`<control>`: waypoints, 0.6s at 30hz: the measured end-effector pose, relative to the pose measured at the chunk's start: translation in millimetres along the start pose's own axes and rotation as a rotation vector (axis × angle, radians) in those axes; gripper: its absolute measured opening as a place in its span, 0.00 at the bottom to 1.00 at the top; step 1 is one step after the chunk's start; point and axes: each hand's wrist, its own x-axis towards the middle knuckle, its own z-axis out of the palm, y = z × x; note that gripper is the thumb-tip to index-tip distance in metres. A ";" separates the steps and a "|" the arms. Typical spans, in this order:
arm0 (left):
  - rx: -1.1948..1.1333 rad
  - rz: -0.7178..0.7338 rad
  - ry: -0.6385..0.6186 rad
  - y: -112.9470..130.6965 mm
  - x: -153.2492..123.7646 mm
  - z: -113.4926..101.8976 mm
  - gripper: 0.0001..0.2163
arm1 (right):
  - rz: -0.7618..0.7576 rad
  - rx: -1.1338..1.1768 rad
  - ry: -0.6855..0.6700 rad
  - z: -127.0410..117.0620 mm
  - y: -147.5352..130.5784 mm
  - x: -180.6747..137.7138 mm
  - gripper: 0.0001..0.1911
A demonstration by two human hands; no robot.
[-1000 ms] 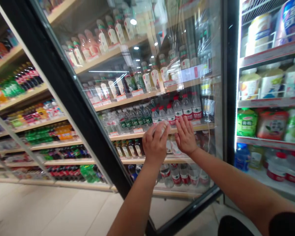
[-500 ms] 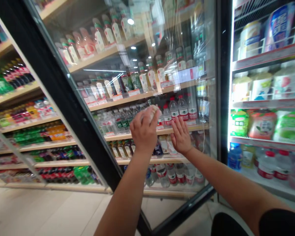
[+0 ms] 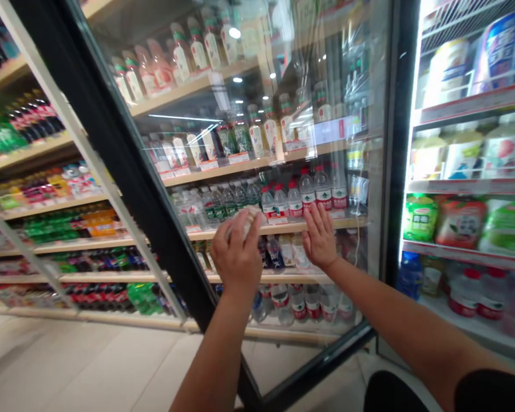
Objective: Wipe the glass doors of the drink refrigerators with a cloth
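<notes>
A glass door in a black frame stands swung open at a tilt in front of me. My left hand is closed around a crumpled whitish cloth, which is pressed to the glass or very near it; most of the cloth is hidden by my fingers. To its right, my right hand lies flat against the same pane, fingers stretched out, holding nothing. Through the glass behind both hands appear rows of bottles, among them red-capped water bottles.
On the right is a lit fridge with drinks on its shelves. Shelves of soft drinks run along the left. The door's black lower frame slants above the tiled floor. My dark-clothed knee shows at the bottom.
My left hand has moved left and down across the glass with the cloth. My right hand stays flat at nearly the same place on the pane. The view has shifted slightly.
</notes>
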 end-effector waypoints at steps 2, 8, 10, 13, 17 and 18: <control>-0.034 -0.016 -0.018 4.1 -12.8 -2.1 0.18 | 0.000 0.007 0.010 -0.1 -0.5 0.0 0.35; -0.222 0.316 -0.290 31.1 -70.6 -5.9 0.14 | -0.003 0.008 0.010 1.3 0.0 -1.8 0.34; -0.171 0.222 -0.254 23.4 -61.4 -7.8 0.15 | -0.003 0.005 0.006 1.9 0.7 -2.5 0.34; -0.089 0.066 -0.134 9.5 -43.6 -10.2 0.17 | -0.006 -0.002 0.008 2.6 1.3 -3.2 0.35; -0.163 0.100 -0.178 17.4 -65.5 -12.0 0.15 | -0.012 -0.005 0.024 3.3 1.0 -3.2 0.35; -0.205 0.158 -0.226 21.7 -75.7 -12.1 0.15 | -0.011 -0.001 0.024 3.4 0.8 -3.2 0.35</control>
